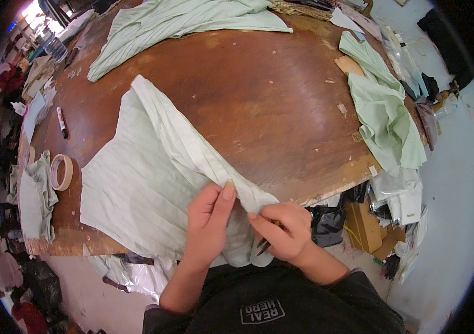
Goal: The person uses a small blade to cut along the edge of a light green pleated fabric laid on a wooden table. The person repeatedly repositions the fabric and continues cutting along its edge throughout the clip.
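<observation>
On the brown table (270, 111), hold the pale green cloth (137, 167), spread forward-left of your grip, taut between your pinching left hand (212, 214) and your right hand (284, 229), which also grips small scissors (264, 245).

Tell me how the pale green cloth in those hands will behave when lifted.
The pale green cloth will probably hang floppy, since it folds and creases softly by the left hand. It looks light for its spread, seeming thin. It may slide off the table, as its near part hangs past the edge.
</observation>
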A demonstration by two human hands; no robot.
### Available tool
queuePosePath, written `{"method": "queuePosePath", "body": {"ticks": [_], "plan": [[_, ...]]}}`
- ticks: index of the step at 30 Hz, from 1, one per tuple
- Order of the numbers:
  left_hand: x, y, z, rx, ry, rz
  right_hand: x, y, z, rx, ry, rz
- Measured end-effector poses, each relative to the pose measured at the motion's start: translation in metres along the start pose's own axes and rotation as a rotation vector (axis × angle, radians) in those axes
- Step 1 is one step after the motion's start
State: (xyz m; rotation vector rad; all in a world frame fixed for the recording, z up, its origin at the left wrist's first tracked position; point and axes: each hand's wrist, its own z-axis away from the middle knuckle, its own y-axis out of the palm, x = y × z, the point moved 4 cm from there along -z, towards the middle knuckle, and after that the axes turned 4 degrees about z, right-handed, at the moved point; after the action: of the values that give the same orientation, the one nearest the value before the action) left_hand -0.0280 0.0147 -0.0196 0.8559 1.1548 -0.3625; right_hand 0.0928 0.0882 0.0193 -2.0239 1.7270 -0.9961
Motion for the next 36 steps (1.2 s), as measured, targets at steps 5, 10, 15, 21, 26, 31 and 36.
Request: {"method": "queuePosePath", "body": {"ticks": [5, 10, 15, 21, 26, 31, 36], "plan": [[0.012, 0.004, -0.017, 0.087, -0.028, 0.197, -0.013, 0.001, -0.006, -0.028, 0.057, 0.075], [0.024, 0.004, -0.016, 0.079, -0.129, 0.27, -0.017, 0.015, 0.009, 0.001, 0.078, 0.08], [0.022, 0.005, -0.014, 0.153, -0.15, 0.012, -0.014, 0.015, 0.008, -0.009, 0.022, 0.071], [0.029, 0.002, -0.017, 0.07, -0.169, 0.235, -0.01, 0.015, 0.015, 0.049, 0.101, 0.017], [0.028, 0.004, -0.018, 0.086, -0.15, 0.315, -0.01, 0.019, 0.02, 0.149, 0.084, -0.004], [0.023, 0.005, -0.017, 0.102, -0.145, 0.362, -0.009, 0.02, 0.02, 0.153, 0.079, -0.009], [0.026, 0.003, -0.016, 0.104, -0.145, 0.327, -0.007, 0.012, 0.015, 0.157, 0.128, -0.073]]}}
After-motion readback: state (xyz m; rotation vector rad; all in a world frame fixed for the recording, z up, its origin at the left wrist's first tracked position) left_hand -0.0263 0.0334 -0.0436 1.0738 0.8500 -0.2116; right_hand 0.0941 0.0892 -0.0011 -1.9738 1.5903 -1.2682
